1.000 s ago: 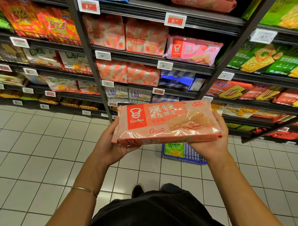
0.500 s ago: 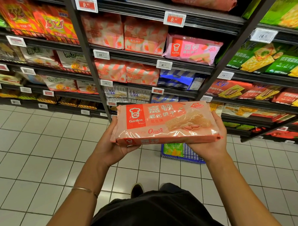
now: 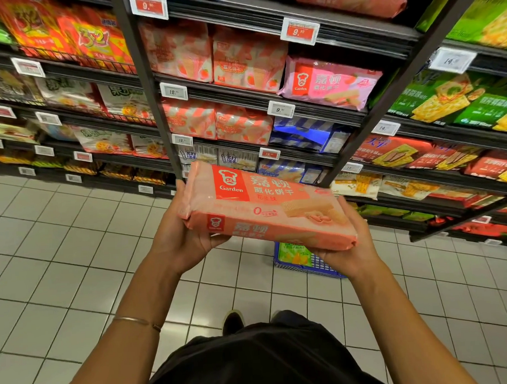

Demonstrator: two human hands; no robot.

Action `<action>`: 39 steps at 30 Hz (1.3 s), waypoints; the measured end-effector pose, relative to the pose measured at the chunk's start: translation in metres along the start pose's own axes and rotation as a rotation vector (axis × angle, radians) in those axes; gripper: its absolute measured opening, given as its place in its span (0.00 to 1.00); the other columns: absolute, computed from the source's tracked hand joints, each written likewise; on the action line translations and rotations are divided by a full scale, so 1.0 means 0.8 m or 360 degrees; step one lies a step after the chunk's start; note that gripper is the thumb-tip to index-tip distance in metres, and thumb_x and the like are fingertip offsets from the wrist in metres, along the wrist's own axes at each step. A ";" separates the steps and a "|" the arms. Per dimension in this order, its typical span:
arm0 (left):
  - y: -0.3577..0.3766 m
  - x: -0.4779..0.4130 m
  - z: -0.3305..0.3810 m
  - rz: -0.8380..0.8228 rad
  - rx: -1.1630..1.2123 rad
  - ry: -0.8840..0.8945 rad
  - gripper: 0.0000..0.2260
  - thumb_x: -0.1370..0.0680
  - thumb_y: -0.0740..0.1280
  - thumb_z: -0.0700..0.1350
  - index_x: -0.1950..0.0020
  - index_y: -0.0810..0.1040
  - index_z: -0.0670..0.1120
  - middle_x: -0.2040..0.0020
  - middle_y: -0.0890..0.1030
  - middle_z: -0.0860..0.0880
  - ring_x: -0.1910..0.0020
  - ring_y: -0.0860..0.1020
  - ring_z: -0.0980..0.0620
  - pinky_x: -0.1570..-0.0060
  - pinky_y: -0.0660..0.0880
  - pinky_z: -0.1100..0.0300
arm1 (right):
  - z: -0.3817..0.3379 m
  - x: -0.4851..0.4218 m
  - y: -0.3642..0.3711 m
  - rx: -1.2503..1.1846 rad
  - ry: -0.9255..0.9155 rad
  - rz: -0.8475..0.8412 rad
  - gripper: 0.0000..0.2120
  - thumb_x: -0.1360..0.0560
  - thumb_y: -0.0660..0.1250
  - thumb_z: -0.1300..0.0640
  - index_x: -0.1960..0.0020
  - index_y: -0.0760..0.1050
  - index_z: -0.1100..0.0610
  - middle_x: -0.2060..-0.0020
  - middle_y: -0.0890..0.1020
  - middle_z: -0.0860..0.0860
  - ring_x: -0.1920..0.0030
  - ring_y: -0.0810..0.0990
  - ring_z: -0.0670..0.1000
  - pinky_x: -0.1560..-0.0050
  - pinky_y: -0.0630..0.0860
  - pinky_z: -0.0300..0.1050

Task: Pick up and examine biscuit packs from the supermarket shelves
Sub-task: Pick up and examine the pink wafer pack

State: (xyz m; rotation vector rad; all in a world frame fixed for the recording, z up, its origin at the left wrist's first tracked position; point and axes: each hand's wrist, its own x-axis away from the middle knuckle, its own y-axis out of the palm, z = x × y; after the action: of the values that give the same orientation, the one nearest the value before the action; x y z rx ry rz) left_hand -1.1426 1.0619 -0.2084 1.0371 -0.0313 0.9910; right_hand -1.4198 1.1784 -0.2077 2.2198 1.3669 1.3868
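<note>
I hold a long salmon-pink Garden wafer biscuit pack in both hands in front of the shelves. It is tilted, its left end higher and its front and lower side both showing. My left hand grips the left end, fingers curled underneath and thumb up the end. My right hand cups the right end from below, mostly hidden by the pack.
Dark metal shelves packed with biscuit packs fill the upper view, with a pink Garden pack on one. A black upright post stands ahead. A blue basket sits on the white tiled floor under my hands.
The pack has rotated from level to slanted, left end up and right end down, and tipped so its lower side faces me. Both hands kept their hold.
</note>
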 end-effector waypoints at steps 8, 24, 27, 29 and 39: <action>0.010 0.012 -0.001 -0.0025 0.0061 0.0158 0.38 0.26 0.69 0.70 0.21 0.70 0.51 0.32 0.82 0.44 0.34 0.81 0.41 0.42 0.81 0.41 | 0.015 0.001 -0.004 0.0038 0.0125 -0.0073 0.16 0.22 0.70 0.49 0.39 0.84 0.56 0.36 0.83 0.61 0.39 0.84 0.64 0.46 0.82 0.62; 0.005 0.007 -0.009 -0.0096 0.0094 0.0001 0.36 0.20 0.50 0.75 0.29 0.80 0.53 0.27 0.77 0.39 0.30 0.77 0.33 0.38 0.76 0.32 | -0.001 -0.002 0.001 -0.0210 0.0104 -0.0235 0.32 0.35 0.83 0.41 0.39 0.85 0.59 0.43 0.86 0.62 0.49 0.88 0.59 0.57 0.85 0.51; 0.003 0.007 -0.013 -0.0100 0.0120 0.0001 0.36 0.22 0.53 0.76 0.29 0.80 0.51 0.27 0.77 0.38 0.30 0.76 0.31 0.37 0.76 0.33 | 0.001 -0.008 -0.003 -0.0207 0.0073 -0.0241 0.38 0.32 0.80 0.38 0.27 0.77 0.54 0.39 0.84 0.61 0.45 0.87 0.59 0.57 0.86 0.52; 0.002 0.007 -0.015 -0.0100 0.0141 -0.0001 0.36 0.22 0.55 0.75 0.28 0.79 0.51 0.26 0.76 0.38 0.30 0.75 0.30 0.36 0.75 0.33 | 0.003 -0.012 -0.007 -0.0186 0.0080 -0.0250 0.34 0.25 0.72 0.36 0.24 0.72 0.52 0.40 0.84 0.60 0.47 0.87 0.59 0.60 0.86 0.51; -0.001 0.003 -0.017 -0.0055 0.0210 -0.0013 0.38 0.23 0.57 0.74 0.23 0.72 0.49 0.26 0.75 0.39 0.30 0.75 0.28 0.35 0.74 0.32 | 0.000 -0.021 -0.009 -0.0175 0.0106 -0.0287 0.21 0.16 0.63 0.46 0.26 0.75 0.53 0.38 0.83 0.60 0.41 0.85 0.60 0.48 0.84 0.52</action>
State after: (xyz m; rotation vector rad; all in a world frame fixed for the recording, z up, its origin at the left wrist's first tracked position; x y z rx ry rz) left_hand -1.1462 1.0735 -0.2153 1.1590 0.0454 0.9674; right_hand -1.4264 1.1699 -0.2223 1.9456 1.4357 1.4455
